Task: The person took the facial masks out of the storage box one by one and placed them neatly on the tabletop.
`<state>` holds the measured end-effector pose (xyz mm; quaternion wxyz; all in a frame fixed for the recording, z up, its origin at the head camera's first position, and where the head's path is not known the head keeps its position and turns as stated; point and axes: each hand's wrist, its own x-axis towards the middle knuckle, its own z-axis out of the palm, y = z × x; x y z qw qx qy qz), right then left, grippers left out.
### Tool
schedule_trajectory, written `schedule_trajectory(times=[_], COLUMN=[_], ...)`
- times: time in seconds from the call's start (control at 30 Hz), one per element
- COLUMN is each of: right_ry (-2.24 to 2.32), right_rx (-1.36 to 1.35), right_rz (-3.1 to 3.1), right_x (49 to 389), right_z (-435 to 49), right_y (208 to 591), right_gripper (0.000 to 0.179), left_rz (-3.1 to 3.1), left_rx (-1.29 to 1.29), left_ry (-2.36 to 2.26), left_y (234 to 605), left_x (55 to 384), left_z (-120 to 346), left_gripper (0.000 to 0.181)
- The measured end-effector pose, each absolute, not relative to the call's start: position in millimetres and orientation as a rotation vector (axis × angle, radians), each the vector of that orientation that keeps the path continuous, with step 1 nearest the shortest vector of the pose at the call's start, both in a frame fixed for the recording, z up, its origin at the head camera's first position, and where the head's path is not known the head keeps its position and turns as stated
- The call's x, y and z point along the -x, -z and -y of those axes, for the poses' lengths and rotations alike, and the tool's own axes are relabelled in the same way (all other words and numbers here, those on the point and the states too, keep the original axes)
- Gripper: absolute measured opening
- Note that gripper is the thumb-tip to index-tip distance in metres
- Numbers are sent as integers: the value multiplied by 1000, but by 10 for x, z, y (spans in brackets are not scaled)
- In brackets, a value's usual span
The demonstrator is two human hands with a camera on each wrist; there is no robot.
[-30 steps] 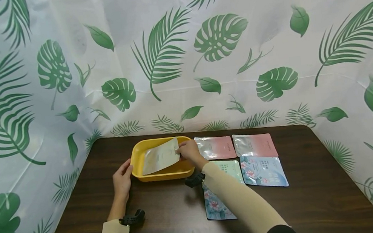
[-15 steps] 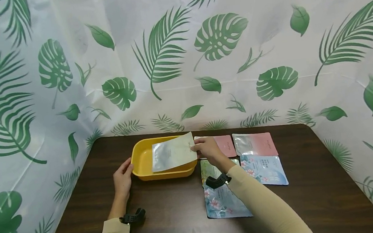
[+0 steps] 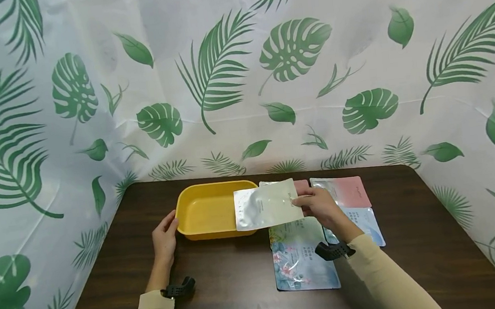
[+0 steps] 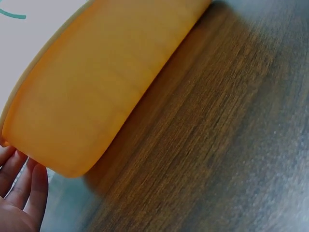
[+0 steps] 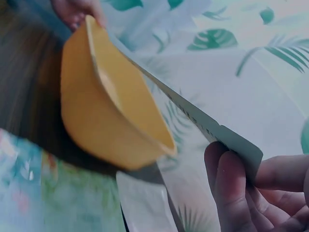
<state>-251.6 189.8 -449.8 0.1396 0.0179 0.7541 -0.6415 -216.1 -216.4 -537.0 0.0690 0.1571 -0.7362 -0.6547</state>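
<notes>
My right hand (image 3: 320, 204) pinches a flat cream-and-silver sheet mask packet (image 3: 266, 205) by its right edge. In the right wrist view the packet (image 5: 188, 111) shows nearly edge-on, with thumb and fingers (image 5: 231, 186) on either face. In the head view its left part overlaps the right end of a yellow tray (image 3: 205, 211), whose visible inside is bare. My left hand (image 3: 164, 239) rests at the tray's left end. In the left wrist view its fairly straight fingers (image 4: 36, 186) touch the tray's outer end just below the rim.
Right of the tray lie pink packets (image 3: 352, 191), one partly hidden under the held one. A green packet (image 3: 295, 228) and a blue flowered one (image 3: 304, 264) lie nearer. Another blue packet (image 3: 365, 220) is partly behind my right wrist. A leaf-print cloth (image 3: 239, 75) hangs behind the table.
My right hand has drawn the cream packet up out of the tray and to the right, over the packets beside it. My left hand stays at the tray's left end.
</notes>
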Motion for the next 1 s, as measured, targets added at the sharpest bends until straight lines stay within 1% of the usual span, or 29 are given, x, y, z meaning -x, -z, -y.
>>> schedule_trajectory(times=[0.17, 0.4, 0.8, 1.0], right_ry=[1795, 1723, 1583, 1513], right_rx=[-94, -151, -416, -451], right_rz=[-2217, -2226, -2215, -2187], right_x=[2333, 2067, 1699, 1561], right_z=[-2250, -2772, -3616, -3981], right_y=[4488, 4536, 4724, 4840], right_gripper=[47, 50, 61, 59], left_rz=[2222, 2210, 2202, 2204], left_rx=[-488, -501, -506, -516], left_ry=[1988, 2025, 2029, 2027], left_y=[5385, 5361, 5336, 5365], left_x=[2151, 2127, 2181, 2176], left_z=[2145, 2106, 2087, 2071], left_gripper=[46, 46, 45, 44])
